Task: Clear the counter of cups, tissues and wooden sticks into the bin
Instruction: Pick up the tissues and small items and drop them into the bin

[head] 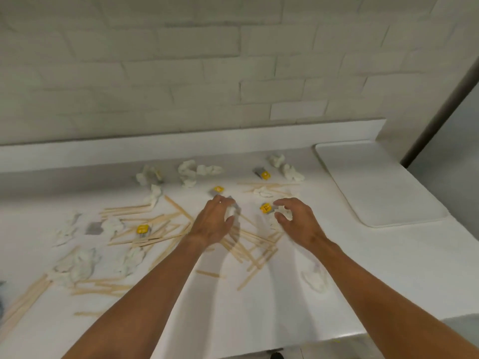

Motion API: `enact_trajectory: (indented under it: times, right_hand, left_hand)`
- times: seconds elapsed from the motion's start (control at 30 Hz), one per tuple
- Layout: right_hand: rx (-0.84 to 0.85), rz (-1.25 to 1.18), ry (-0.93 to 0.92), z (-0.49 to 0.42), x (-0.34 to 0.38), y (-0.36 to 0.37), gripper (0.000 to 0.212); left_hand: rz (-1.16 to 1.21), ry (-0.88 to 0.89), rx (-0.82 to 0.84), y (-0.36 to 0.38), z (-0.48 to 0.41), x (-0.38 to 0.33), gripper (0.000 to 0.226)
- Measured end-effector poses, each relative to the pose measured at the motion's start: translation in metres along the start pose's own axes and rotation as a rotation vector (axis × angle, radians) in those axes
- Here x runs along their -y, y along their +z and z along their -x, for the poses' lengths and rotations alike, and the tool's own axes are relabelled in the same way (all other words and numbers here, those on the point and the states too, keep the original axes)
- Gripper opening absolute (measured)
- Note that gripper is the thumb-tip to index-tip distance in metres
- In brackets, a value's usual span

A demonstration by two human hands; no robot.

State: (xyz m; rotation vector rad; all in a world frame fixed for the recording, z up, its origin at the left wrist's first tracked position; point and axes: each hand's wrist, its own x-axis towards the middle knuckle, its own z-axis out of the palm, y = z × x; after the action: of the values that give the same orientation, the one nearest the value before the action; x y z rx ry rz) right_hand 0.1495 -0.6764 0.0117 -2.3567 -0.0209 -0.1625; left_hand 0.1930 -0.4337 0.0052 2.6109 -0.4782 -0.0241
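Worktop (259, 307) backs onto the wall (181, 73). Wooden sticks (160, 229) are scattered left and centre, some under the forearms. Tissues (188, 172) sit in a row at the back, more front left, one front right. Packets (265, 175) dotted between. Board (381, 182) at right end. Left hand (212, 221) curled on centre tissue (230, 212), right hand (298, 221) on right-centre tissue (283, 211).

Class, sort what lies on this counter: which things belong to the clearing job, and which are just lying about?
For the job: crumpled tissues, wooden sticks (no cups in view).
Just lying about: yellow packets, grey squares, white tray.
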Motion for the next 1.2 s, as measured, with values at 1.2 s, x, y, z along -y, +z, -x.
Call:
enact_trajectory:
  times: [1.2]
  right_hand:
    - [0.426, -0.434, -0.024, -0.100, 0.034, 0.021, 0.017]
  left_hand:
    - [0.862, -0.349, -0.058, -0.009, -0.029, -0.009, 0.036]
